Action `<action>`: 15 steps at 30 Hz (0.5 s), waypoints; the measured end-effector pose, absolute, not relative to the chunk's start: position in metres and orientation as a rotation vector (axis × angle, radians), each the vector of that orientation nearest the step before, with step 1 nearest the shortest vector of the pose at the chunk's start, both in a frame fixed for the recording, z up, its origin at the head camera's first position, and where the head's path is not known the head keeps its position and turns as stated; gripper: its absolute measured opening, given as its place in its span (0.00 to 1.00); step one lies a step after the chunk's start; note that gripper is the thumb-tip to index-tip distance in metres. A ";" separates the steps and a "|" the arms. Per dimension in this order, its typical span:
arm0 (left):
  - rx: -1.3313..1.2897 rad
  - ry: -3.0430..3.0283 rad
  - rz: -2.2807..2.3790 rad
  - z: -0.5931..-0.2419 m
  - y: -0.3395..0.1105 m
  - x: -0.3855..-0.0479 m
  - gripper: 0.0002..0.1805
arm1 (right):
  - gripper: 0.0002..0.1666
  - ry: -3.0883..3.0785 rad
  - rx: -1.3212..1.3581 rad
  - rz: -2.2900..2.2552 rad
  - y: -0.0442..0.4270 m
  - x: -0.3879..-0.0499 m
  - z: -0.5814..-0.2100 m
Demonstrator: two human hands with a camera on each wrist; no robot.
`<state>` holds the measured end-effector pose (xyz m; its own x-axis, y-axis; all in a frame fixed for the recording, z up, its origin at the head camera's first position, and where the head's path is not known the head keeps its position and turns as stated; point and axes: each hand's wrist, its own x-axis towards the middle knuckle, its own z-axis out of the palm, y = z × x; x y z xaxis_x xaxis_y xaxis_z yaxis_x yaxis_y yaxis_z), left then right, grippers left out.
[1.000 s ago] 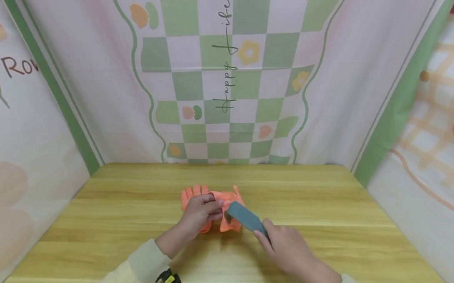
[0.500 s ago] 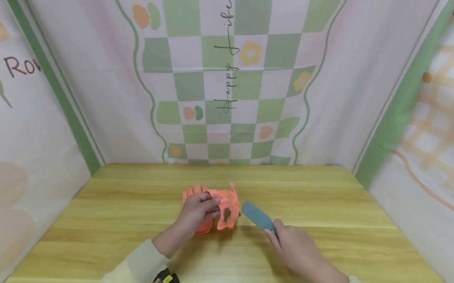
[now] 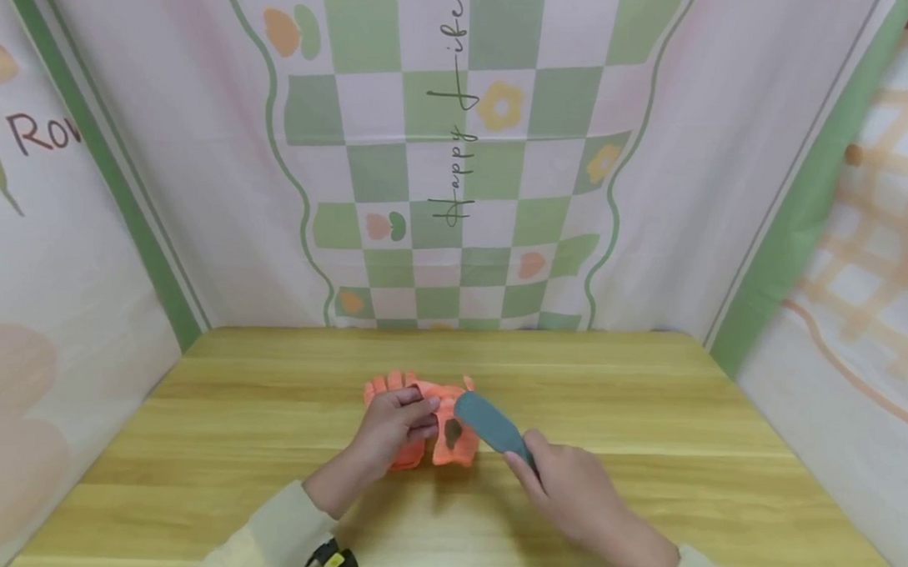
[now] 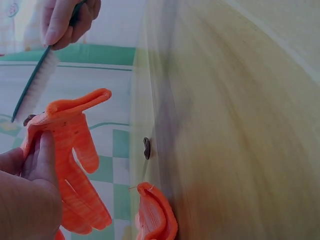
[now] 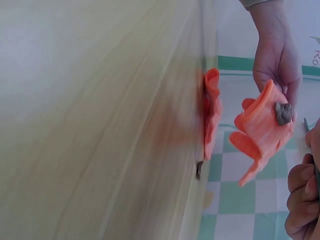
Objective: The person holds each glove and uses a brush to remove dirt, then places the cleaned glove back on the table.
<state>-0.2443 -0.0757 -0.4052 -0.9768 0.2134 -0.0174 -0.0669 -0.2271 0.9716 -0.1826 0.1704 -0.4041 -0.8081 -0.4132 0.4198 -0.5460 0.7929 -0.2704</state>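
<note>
My left hand [image 3: 390, 427] pinches an orange knit glove [image 3: 463, 452] near its cuff and holds it above the table. A dark brown clump [image 3: 453, 434] clings to the glove's surface, showing grey-brown in the right wrist view. In my right hand [image 3: 574, 492] is the handle of a teal brush [image 3: 490, 422]; white bristles [image 4: 42, 82] show in the left wrist view. The brush head is close to the glove's upper right part; whether the bristles touch it is unclear. A second orange glove [image 4: 157, 215] lies on the table, partly behind my left hand in the head view.
One small dark piece [image 4: 146, 148] lies on the wooden table [image 3: 645, 407], near the second glove. Printed curtains [image 3: 488, 176] stand behind the table and along both sides. Something black with a yellow mark [image 3: 332, 559] sits by the left sleeve.
The brush first swung right, away from the glove, exposing the brown clump, then came back left over the glove's upper part. The left hand keeps its pinch, and the held glove shifted slightly.
</note>
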 end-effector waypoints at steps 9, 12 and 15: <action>0.165 1.789 2.321 -0.405 -0.074 -0.241 0.22 | 0.14 -2.604 0.814 0.487 0.162 -0.186 -0.411; 0.138 1.781 2.331 -0.406 -0.075 -0.242 0.21 | 0.14 -2.594 0.824 0.478 0.163 -0.188 -0.414; 0.124 1.776 2.338 -0.408 -0.076 -0.243 0.17 | 0.14 -2.621 0.818 0.498 0.166 -0.189 -0.416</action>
<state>-0.2431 -0.0757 -0.4079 -0.9759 0.2110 -0.0552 -0.1097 -0.2564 0.9603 -0.1888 0.1656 -0.4163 -0.7723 -0.4724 0.4248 -0.5952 0.7718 -0.2239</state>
